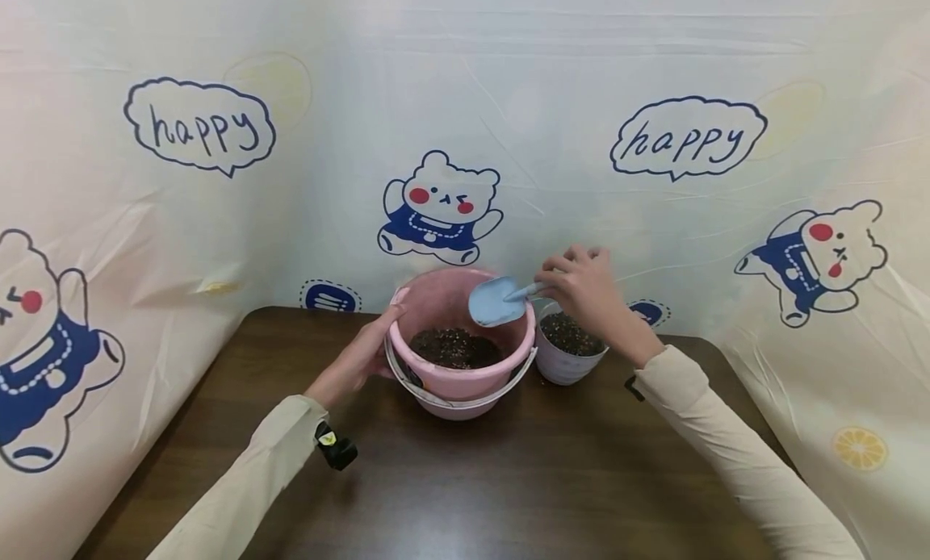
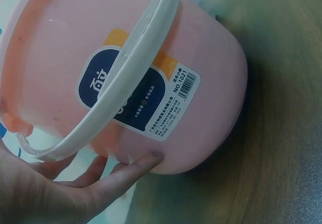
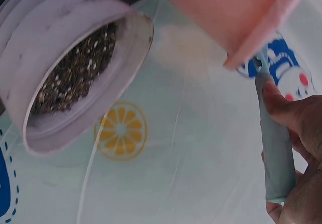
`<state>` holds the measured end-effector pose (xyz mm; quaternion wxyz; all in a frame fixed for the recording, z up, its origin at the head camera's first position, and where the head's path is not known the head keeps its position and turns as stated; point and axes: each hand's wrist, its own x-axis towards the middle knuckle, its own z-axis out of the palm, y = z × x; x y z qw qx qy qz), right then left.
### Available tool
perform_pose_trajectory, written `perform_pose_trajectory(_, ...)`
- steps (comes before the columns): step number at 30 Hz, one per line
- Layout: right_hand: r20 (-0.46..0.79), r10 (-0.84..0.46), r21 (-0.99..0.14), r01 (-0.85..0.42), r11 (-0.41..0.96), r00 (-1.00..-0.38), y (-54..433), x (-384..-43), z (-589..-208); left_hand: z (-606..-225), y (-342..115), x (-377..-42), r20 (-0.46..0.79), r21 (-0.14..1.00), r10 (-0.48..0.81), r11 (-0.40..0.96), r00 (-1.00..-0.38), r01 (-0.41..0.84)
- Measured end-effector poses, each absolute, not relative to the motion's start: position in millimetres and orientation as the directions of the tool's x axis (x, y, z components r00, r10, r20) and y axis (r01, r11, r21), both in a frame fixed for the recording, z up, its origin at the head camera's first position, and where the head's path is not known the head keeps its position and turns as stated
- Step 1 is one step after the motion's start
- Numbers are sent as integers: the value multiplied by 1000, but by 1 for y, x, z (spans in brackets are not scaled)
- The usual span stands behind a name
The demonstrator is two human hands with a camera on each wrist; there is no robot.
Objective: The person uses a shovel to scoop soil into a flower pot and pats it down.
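Observation:
A pink bucket (image 1: 430,302) with a white handle (image 2: 138,55) stands on the table, dark soil (image 1: 452,346) in its bottom. My left hand (image 1: 363,353) rests against the bucket's left wall; in the left wrist view its thumb lies straight on the wall below the label (image 2: 171,118). With curled fingers, my right hand (image 1: 581,290) grips a light blue hand trowel (image 1: 494,300) by its grey-blue handle (image 3: 276,138). The trowel's blade is over the bucket's mouth, tilted, with its inner face showing. Right of the bucket, below my right hand, is a pale lilac plant pot (image 1: 568,371) holding speckled soil (image 3: 75,73).
The dark wooden table (image 1: 436,495) runs back to a printed cloth (image 1: 552,76) that hangs behind and at both sides. A few dark crumbs lie beside the pot. The bucket's handle hangs down along its front.

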<state>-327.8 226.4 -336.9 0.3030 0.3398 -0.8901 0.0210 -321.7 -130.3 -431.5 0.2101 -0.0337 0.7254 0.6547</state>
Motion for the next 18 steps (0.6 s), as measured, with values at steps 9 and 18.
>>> perform_pose_trajectory(9, 393, -636, 175, -625, 761, -664, 185, -331, -343, -432, -131, -321, -341, 938, 212, 141, -916, -317)
perform_pose_trajectory(18, 252, -676, 224, -638, 737, -692, 149, -345, -360, -432, -130, -323, -338, 939, 221, 147, -915, -311)
